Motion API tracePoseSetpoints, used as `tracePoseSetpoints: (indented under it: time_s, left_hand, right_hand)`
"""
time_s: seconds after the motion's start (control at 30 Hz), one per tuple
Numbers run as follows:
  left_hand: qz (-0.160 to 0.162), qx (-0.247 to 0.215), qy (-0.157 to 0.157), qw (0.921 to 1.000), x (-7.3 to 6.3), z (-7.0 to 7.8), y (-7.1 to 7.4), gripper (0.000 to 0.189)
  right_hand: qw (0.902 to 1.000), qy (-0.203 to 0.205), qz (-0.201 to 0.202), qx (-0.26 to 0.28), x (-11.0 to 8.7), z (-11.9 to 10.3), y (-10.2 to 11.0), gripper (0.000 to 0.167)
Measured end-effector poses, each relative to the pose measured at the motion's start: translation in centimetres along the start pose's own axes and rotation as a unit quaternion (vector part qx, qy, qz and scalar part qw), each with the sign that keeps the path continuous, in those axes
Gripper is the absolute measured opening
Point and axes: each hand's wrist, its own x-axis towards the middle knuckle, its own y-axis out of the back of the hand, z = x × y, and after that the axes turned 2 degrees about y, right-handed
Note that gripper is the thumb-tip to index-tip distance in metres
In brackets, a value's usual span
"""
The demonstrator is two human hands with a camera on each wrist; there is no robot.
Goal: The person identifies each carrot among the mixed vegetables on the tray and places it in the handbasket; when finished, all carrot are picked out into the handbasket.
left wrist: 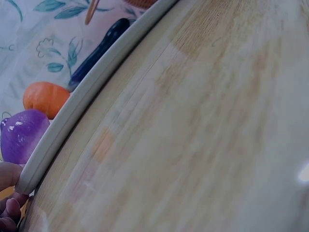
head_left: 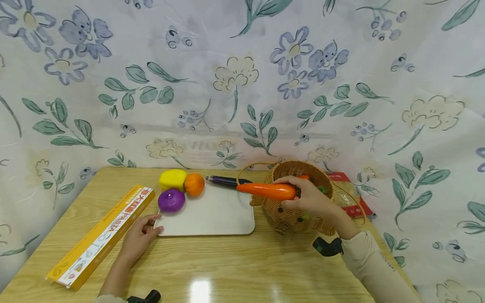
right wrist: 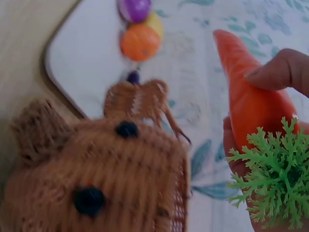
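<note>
My right hand grips an orange carrot over the front of the wicker basket. Its tip points left, and in the right wrist view green leafy tops show at its thick end. My left hand pinches the near left corner of the white cutting board, beside the purple onion-like vegetable. Behind that, a yellow vegetable and an orange pumpkin sit close together. A dark eggplant lies along the board's far edge.
A long yellow pasta box lies slanted on the wooden table at the left. Another orange thing shows inside the basket. Behind the basket on the right lies a red packet. Floral cloth hangs behind the table.
</note>
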Motion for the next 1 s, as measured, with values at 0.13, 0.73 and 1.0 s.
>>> tracePoseSetpoints:
  time_s: [0.13,0.73,1.0]
  left_hand:
    - [0.001,0.004,0.006,1.0000,-0.3,-0.2,0.0,0.039]
    - [-0.008,0.010,0.024,0.9996,-0.2,-0.3,-0.1,0.042]
    - [-0.013,0.014,0.031,0.9994,0.1,0.2,-0.1,0.042]
  right_hand:
    - [0.9999,-0.009,0.002,0.005,0.1,0.6,1.5,0.048]
    - [0.9964,-0.084,0.003,0.002,0.8,4.5,8.3,0.049]
    - [0.9934,-0.113,-0.009,0.018,0.5,5.5,10.1,0.050]
